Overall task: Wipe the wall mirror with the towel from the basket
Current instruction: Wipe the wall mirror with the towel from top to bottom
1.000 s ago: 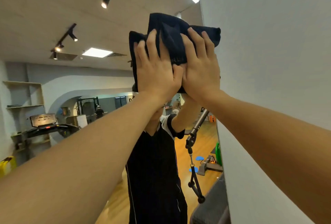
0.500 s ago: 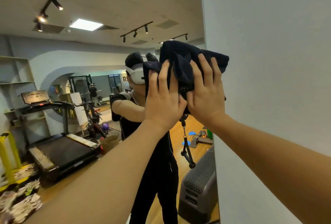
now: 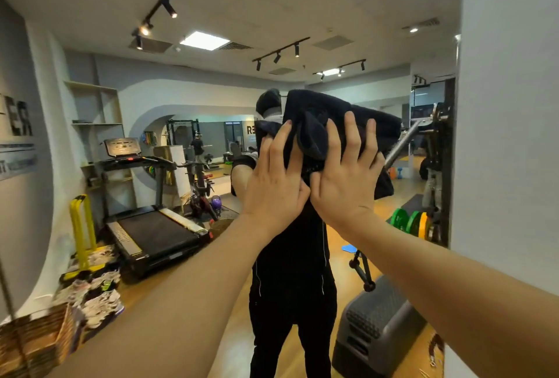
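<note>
**Both palms press the towel to the mirror**

The towel, dark and bunched into thick folds, sits flat against the mirror at about head height, right of the middle of the glass and near its right edge. It covers the face of the reflected person, who wears black and stands with arms raised toward the glass.

The left hand lies on the towel's lower left part, fingers straight and together, pointing up; it presses the cloth and does not curl round it. The right hand lies just beside it, thumbs touching, fingers spread wide and straight across the towel's lower right part, palm pushing the cloth onto the glass. A fold of towel bulges up between the two hands. Both bare forearms reach in from the lower edge.

To the right of the mirror stands a plain white wall. The glass reflects a gym: a treadmill at left, a yellow frame beside it, a grey step at lower right, coloured plates near the right edge, and track lights on the ceiling. A wicker basket shows in the lower left corner, well apart from the hands
</note>
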### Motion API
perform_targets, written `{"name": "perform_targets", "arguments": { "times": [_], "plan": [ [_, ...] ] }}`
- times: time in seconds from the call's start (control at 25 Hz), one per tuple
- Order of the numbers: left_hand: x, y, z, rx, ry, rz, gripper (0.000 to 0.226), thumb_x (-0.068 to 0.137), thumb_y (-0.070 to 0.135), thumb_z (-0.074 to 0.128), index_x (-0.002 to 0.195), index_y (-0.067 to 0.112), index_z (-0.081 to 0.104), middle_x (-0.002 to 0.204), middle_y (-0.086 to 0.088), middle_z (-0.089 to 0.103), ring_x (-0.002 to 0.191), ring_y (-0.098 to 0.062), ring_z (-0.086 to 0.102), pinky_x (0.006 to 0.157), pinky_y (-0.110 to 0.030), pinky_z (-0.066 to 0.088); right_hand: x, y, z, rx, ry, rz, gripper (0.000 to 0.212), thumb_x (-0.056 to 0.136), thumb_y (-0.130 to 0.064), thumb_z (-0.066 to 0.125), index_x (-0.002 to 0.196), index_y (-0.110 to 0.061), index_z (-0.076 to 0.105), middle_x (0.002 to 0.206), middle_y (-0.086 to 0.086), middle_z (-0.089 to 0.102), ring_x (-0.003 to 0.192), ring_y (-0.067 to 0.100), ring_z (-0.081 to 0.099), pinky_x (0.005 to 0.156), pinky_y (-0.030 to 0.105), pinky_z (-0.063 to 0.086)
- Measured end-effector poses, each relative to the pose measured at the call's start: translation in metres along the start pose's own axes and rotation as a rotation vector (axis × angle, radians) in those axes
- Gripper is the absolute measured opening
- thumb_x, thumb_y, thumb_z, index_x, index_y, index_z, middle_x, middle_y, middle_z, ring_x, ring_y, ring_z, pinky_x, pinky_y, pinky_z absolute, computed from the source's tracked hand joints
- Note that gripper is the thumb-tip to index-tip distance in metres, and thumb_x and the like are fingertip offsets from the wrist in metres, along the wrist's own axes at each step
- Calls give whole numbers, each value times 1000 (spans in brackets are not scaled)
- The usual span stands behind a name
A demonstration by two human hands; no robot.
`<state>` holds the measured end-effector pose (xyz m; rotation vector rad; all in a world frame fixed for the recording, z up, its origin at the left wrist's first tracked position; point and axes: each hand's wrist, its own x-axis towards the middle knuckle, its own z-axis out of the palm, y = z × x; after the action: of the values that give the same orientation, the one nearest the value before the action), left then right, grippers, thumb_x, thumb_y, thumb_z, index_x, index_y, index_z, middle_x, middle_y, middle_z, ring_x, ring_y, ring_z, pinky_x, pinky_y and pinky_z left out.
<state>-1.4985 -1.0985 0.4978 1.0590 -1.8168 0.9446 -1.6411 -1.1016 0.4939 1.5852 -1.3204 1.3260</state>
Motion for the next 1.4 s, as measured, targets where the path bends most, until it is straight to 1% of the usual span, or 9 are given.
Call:
{"name": "perform_targets", "arguments": {
  "times": [0.32, 0.56, 0.68, 0.8, 0.88, 1.04, 1.16, 1.32, 1.4],
  "plan": [
    [-67, -147, -65, 60, -9, -73, 69, 92, 30, 42, 156, 14, 23, 161, -12, 9, 147, -41, 22, 101, -53, 55, -9, -168, 39, 41, -29, -96, 92, 80, -43, 59, 159, -13, 22, 165, 15, 9, 152, 46, 8, 106, 68, 33],
    [-113, -246, -111, 120, -22, -142, 74, 92, 22, 59, 157, 8, 27, 160, -14, 12, 147, -39, 27, 102, -43, 53, -19, -285, 65, 74, -60, -129, 92, 81, -42, 60, 159, -13, 21, 165, 14, 9, 151, 44, 5, 105, 69, 32],
    [-134, -290, -128, 155, -26, -155, 74, 92, 22, 58, 157, 9, 25, 160, -14, 12, 147, -39, 27, 102, -44, 54, -23, -335, 77, 86, -67, -150, 90, 83, -42, 56, 160, -13, 20, 165, 14, 9, 151, 43, 4, 105, 70, 31],
    [-155, -327, -142, 168, -24, -179, 72, 91, 24, 54, 156, 11, 25, 159, -12, 13, 145, -38, 27, 92, -41, 60, -29, -380, 87, 100, -73, -165, 89, 85, -45, 54, 160, -13, 19, 166, 14, 10, 151, 43, 3, 106, 70, 31],
    [-166, -346, -149, 170, -20, -192, 73, 91, 24, 55, 156, 12, 24, 159, -10, 13, 145, -36, 26, 88, -38, 59, -34, -402, 93, 98, -84, -173, 88, 87, -46, 52, 161, -13, 17, 168, 15, 12, 152, 44, 2, 106, 70, 30],
    [-189, -377, -156, 174, -3, -209, 74, 90, 23, 56, 156, 11, 24, 159, -13, 15, 145, -33, 23, 105, -34, 43, -45, -438, 103, 105, -97, -197, 87, 86, -47, 46, 161, -13, 17, 168, 15, 13, 151, 44, 2, 106, 68, 29],
    [-203, -385, -156, 160, -5, -255, 73, 91, 26, 53, 156, 12, 24, 159, -15, 15, 145, -34, 24, 107, -30, 34, -54, -449, 109, 110, -87, -222, 86, 86, -46, 46, 161, -14, 20, 168, 14, 16, 151, 44, 5, 106, 66, 30],
    [-232, -387, -152, 150, -11, -286, 74, 92, 25, 53, 157, 13, 20, 161, -19, 15, 146, -37, 22, 108, -32, 34, -75, -456, 117, 109, -89, -279, 84, 88, -48, 47, 161, -15, 22, 167, 12, 16, 151, 42, 6, 107, 64, 29],
    [-249, -383, -148, 139, -21, -306, 78, 94, 22, 58, 159, 15, 15, 160, -24, 17, 146, -41, 25, 109, -42, 42, -93, -457, 120, 134, -85, -308, 78, 91, -47, 44, 160, -15, 25, 166, 11, 19, 151, 41, 8, 107, 63, 30]
  ]
}}
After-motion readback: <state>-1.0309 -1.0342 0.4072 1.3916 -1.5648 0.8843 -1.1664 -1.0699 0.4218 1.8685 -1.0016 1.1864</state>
